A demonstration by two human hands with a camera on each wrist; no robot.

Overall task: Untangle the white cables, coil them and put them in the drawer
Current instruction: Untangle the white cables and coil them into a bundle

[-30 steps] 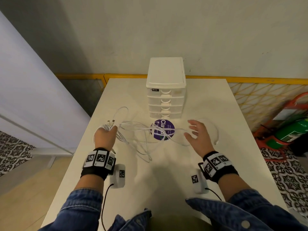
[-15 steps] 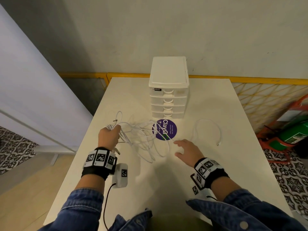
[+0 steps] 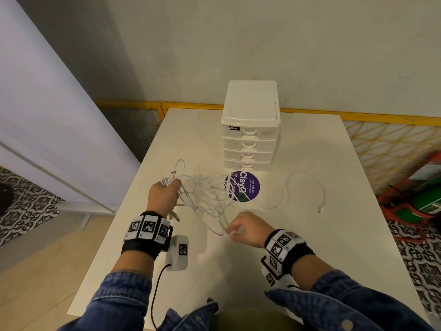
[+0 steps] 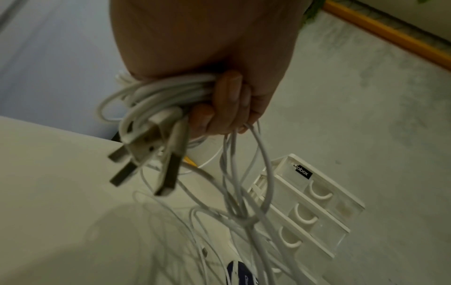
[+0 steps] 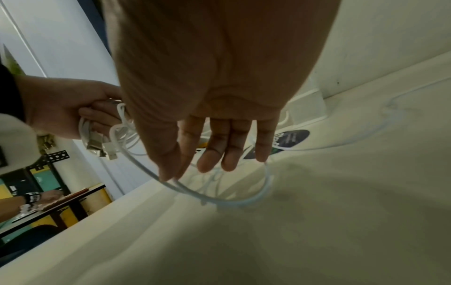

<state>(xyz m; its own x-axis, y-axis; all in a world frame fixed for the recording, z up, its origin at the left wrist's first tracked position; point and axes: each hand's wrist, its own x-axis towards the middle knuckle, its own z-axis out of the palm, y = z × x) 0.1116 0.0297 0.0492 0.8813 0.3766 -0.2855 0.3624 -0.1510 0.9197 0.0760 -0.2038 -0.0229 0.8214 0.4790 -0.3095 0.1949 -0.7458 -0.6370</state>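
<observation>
A tangle of white cables [image 3: 207, 194] lies on the white table [image 3: 334, 235] in front of a small white drawer unit [image 3: 249, 130], whose drawers are all closed. My left hand [image 3: 164, 197] is raised at the left and grips a bunched coil of the cables [image 4: 165, 90], with three USB plugs [image 4: 168, 173] hanging from the fist [image 4: 229, 100]. My right hand [image 3: 245, 229] is at the near edge of the tangle. Its thumb and forefinger [image 5: 171, 171] pinch a thin loop of cable [image 5: 219, 200]; the other fingers are straight.
One more white cable [image 3: 324, 197] curves alone on the table to the right. A round purple sticker [image 3: 242, 186] sits just before the drawer unit [image 4: 317, 202]. A yellow mesh fence and red and green items stand beyond the table's right edge.
My right hand has come back from the far right toward me and leftward, and now pinches a strand at the near side of the tangle. The left hand keeps its grip, slightly raised.
</observation>
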